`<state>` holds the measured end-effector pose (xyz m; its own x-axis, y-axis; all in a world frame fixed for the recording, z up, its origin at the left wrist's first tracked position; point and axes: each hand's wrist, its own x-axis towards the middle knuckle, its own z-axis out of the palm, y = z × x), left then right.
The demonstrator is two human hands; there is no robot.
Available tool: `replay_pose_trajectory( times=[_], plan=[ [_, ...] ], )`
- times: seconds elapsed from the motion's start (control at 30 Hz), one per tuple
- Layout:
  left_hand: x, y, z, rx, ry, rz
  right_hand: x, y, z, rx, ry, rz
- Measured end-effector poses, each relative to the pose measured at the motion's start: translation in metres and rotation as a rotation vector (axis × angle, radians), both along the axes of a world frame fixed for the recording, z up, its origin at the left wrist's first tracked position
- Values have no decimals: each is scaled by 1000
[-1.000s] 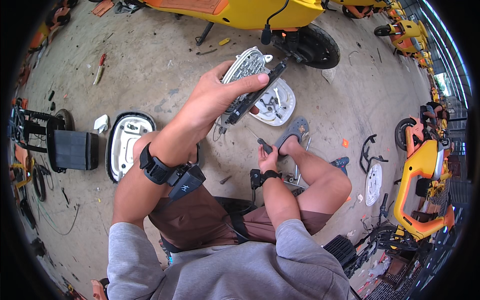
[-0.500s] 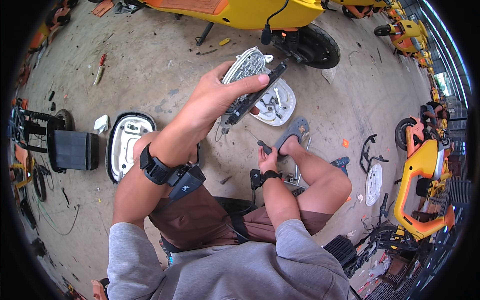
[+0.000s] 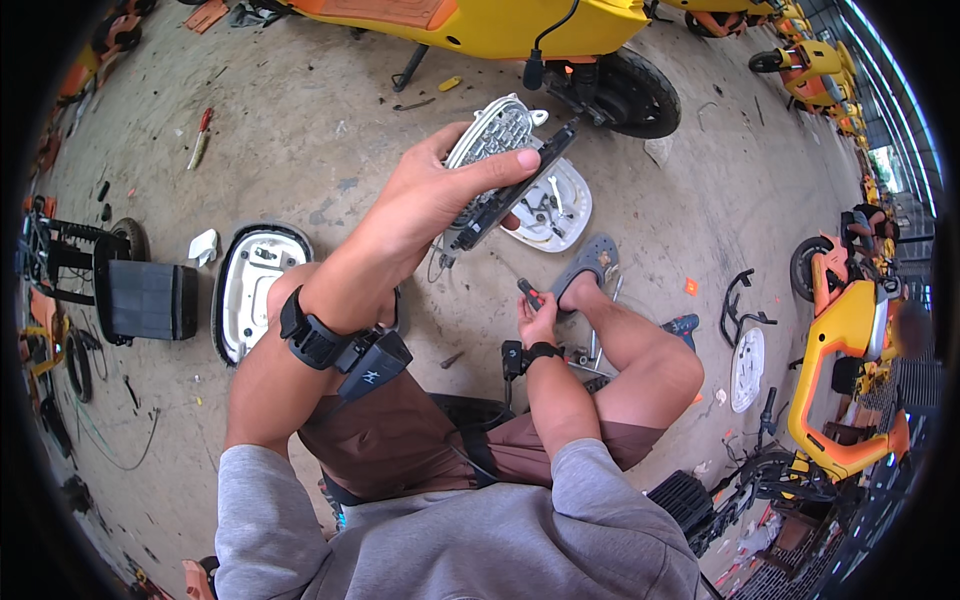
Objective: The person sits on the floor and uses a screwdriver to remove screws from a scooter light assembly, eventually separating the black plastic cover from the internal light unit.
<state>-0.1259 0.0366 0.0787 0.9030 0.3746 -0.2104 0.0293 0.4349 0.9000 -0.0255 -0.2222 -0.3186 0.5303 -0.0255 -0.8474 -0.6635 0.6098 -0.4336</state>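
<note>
My left hand (image 3: 425,190) is raised in front of me, gripping a lamp unit (image 3: 495,130) with a white rim and a silvery, ribbed face. Along its right side runs a black strip (image 3: 520,185), and my thumb presses on that strip. Thin wires hang under the unit. Lower down, near my shoe, my right hand (image 3: 537,322) is closed round a screwdriver (image 3: 529,291) with a black and red handle. Its slim shaft points up and left, apart from the lamp unit. Behind the unit, a white cover (image 3: 583,200) on the floor holds a wrench (image 3: 555,193) and small parts.
A white-lined shell (image 3: 236,325) lies beside my left knee. Ahead stands a yellow scooter (image 3: 480,28) with its black wheel (image 3: 640,95). Another yellow scooter frame (image 3: 835,350) is at the right, near a white panel (image 3: 747,370). A black box (image 3: 150,300) is at left.
My right hand has turned the screwdriver slightly, so more of the red on its handle shows. My left hand and the lamp unit look unmoved.
</note>
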Motion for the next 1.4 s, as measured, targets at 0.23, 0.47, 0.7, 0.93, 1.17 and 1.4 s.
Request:
replay_pose_trajectory(
  times=[0.23,0.47,0.7,0.93,1.17,1.4],
  plan=[
    [0,-1,2,6,-8,6,1,3,-1,9,3,22],
    [0,2,-1,23,-14,-38,-2,4,0,22,38,-3],
    [-1,0,2,0,-13,-6,-2,6,1,29,41,8],
    [-2,0,1,0,-10,-11,-3,6,2,82,23,9],
    [-1,0,3,10,-13,-23,-2,7,1,96,31,56],
    [-2,2,2,36,0,-50,-6,9,-1,108,29,78]
  ],
)
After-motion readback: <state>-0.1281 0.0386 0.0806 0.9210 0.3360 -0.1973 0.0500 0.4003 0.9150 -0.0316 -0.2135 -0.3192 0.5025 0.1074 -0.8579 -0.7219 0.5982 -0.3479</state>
